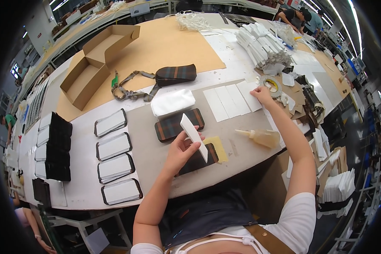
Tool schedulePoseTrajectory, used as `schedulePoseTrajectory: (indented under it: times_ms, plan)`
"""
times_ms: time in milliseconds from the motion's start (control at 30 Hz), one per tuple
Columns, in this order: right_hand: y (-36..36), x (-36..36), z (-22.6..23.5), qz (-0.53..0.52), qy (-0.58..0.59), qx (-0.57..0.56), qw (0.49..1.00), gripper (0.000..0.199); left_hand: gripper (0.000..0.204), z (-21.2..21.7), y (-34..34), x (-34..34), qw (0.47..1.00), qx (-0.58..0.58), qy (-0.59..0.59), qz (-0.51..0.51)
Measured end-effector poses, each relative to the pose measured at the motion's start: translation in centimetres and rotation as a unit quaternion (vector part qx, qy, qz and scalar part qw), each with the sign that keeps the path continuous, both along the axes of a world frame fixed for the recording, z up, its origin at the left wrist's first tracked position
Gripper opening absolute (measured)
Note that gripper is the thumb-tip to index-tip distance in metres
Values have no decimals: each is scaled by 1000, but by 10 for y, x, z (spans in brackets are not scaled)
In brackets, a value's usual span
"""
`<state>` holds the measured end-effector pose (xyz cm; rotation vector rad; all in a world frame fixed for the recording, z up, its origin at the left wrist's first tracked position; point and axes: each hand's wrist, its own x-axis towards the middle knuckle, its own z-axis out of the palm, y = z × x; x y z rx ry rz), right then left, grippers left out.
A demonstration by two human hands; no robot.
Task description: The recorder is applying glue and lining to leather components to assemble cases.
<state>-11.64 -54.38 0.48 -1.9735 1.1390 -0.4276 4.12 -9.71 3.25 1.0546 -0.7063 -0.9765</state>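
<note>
My left hand (183,152) is closed round a white card (194,136), held tilted on edge above the table. Below it lie a dark plaid panel (167,130) and a second plaid piece (195,163), partly covered by my hand and the card. A yellow paper (216,149) lies beside that second piece. Out to the right, my right hand (263,95) pinches the edge of the rightmost white card (248,94) in an overlapping row on the grey mat. A squeeze bottle of amber liquid (262,138) lies on its side nearer me. A folded white cloth-like bundle (172,103) sits beyond the plaid panel.
A tape roll (271,86) sits by my right hand. Dark-edged white pieces (114,164) form a column at left, beside black stacked pieces (59,146). Farther off are an open cardboard box (86,80), a plaid case (176,75) with strap, and bundled white strips (264,46).
</note>
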Motion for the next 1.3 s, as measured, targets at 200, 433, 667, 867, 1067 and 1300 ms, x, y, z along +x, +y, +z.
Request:
schedulePoseTrajectory:
  times_ms: [200, 433, 667, 867, 1067, 1300]
  plan:
    - [-6, -1, -17, -30, -48, -50, 997, 21, 58, 0, -2, -1, 1000, 0, 0, -15]
    - [14, -11, -5, 17, 40, -350, 936, 37, 59, -1, -5, -2, 1000, 7, -4, -19]
    - [140, -68, 81, 311, 177, -145, 923, 56, 59, -10, -3, -1, 1000, -1, -4, 21]
    - [175, -138, 68, 202, 236, -267, 912, 68, 57, -6, -2, -6, 1000, 9, 0, 8]
    - [141, -192, 47, 8, 277, -327, 904, 72, 62, -7, -4, -6, 1000, 18, -24, -5]
    - [201, -118, 45, 75, 79, -371, 922, 76, 69, -6, -4, -8, 998, 46, 0, -37]
